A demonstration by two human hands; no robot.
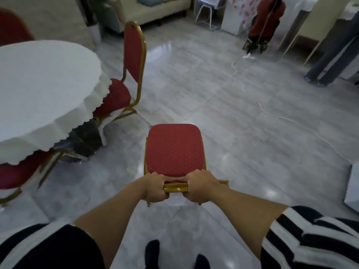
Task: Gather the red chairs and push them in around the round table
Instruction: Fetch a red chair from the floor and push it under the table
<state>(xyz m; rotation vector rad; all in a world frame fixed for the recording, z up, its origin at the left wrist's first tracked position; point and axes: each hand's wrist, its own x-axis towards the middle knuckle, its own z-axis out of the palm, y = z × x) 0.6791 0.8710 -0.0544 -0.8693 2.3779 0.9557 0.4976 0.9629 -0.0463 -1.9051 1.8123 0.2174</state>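
Note:
A red chair (pixel 174 148) with a gold frame stands on the floor directly in front of me, its seat pointing away. My left hand (pixel 154 188) and my right hand (pixel 202 186) both grip the gold top rail of its backrest. The round table (pixel 38 90) under a white scalloped cloth fills the left side. A second red chair (pixel 134 53) is tucked against the table's right edge. A third red chair (pixel 17 173) sits partly under the cloth at the lower left. Another red backrest (pixel 11 26) shows behind the table.
A white cable (pixel 252 94) snakes across the tiled floor on the right. A person's legs (pixel 330 55) stand at the far right. A cream sofa (pixel 151 10), a white chair (pixel 207 14) and a red-draped object (pixel 266 22) line the back. A white box edge (pixel 352 187) sits at right.

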